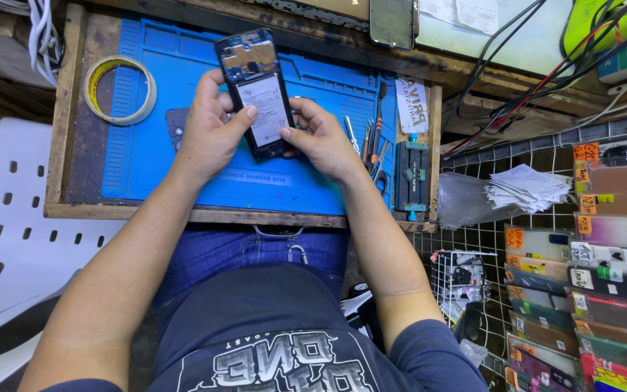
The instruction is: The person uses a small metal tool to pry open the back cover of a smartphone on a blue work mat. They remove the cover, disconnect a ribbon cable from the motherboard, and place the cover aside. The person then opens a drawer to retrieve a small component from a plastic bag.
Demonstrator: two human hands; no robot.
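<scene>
Holding an opened phone (257, 93) above the blue work mat (146, 156), I have both hands clamped on it: my left hand (210, 134) wraps its left edge with the thumb on the battery, and my right hand (321, 139) grips the lower right edge, thumb tip touching the same pale battery. The back cover is off. A black frame surrounds a white-grey battery, with a board and a brownish shield at the top end. The phone's lower end is hidden behind my fingers, and its small parts are too fine to make out. A tape roll (119, 90) lies on the tabletop (74, 174), left of the mat; tweezers and tools (371, 141) sit right of my hand, partly covered by it.
</scene>
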